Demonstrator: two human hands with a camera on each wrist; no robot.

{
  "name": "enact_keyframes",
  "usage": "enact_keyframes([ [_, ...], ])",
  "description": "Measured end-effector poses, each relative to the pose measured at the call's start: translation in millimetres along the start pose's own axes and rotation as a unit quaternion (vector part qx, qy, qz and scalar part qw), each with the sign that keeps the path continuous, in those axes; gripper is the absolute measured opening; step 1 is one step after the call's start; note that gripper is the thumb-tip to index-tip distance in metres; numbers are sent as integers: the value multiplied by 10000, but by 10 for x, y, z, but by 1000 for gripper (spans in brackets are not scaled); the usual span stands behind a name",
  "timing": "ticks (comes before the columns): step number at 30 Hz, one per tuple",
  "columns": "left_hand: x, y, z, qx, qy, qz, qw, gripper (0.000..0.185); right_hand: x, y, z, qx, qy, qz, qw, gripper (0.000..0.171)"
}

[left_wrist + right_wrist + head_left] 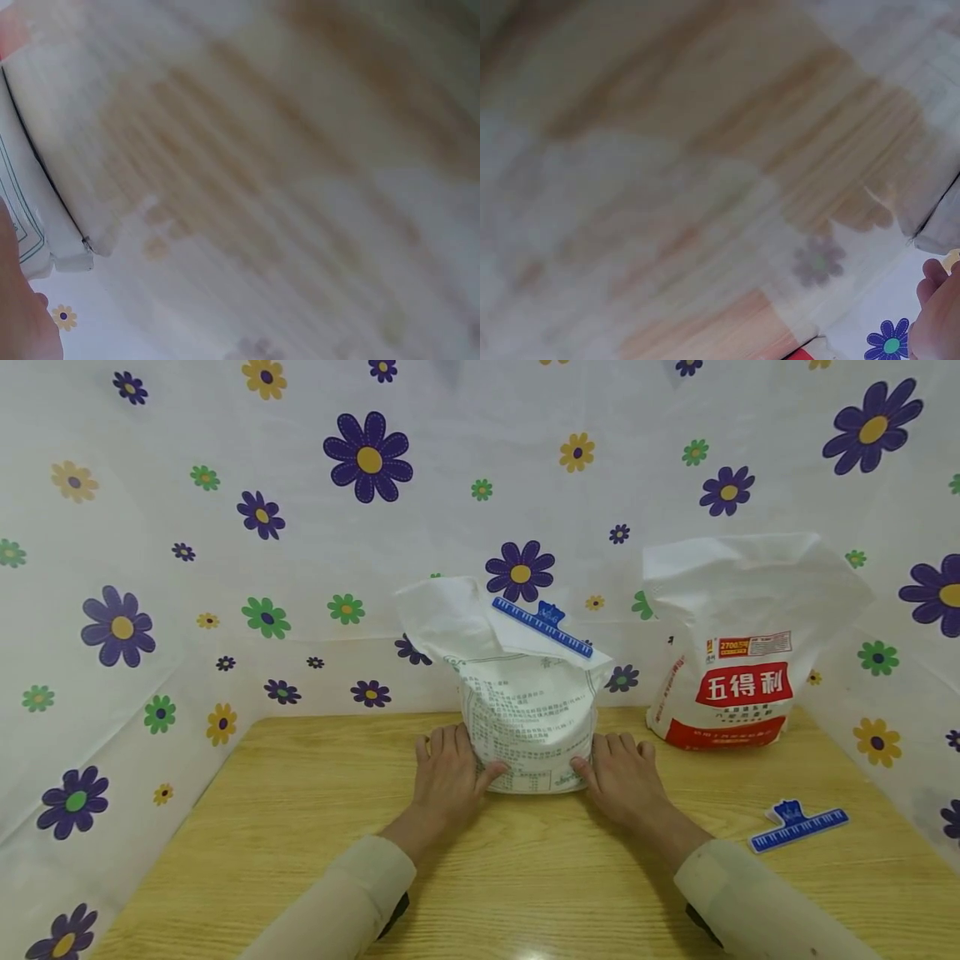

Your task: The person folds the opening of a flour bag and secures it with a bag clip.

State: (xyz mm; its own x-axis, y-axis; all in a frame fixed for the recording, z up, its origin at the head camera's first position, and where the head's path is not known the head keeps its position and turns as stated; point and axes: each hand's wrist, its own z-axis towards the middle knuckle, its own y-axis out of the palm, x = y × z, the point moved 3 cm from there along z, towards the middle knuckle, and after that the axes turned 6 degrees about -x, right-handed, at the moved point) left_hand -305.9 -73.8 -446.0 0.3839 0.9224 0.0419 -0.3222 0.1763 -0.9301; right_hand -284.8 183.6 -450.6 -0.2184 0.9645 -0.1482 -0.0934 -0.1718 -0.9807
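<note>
From pale sleeves (330,902) in the foreground, grips with left hand (450,781) the base of the clipped white bag (528,718) at centre, mirrors that with right hand (624,781), pressing thumbs (492,773) to its front, seemingly to steady it, beside red-labelled bag (742,685) and loose blue clip (799,830), on wood-grain table (300,827) before flowered cloth (285,443).

The sleeved forearms (341,893) slant forward and converge from either side. The left grip (446,779) and right grip (628,782) face each other, apart, thumbs (492,773) pressing inward.
</note>
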Motion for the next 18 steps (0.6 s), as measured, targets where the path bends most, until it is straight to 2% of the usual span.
enact_keyframes([
  [8,-17,9,48,-211,-72,43,9997,95,3,-7,63,-44,146,-7,9999,59],
  [18,-5,19,67,-355,-212,162,9990,74,-27,16,103,-122,363,-25,9993,55],
])
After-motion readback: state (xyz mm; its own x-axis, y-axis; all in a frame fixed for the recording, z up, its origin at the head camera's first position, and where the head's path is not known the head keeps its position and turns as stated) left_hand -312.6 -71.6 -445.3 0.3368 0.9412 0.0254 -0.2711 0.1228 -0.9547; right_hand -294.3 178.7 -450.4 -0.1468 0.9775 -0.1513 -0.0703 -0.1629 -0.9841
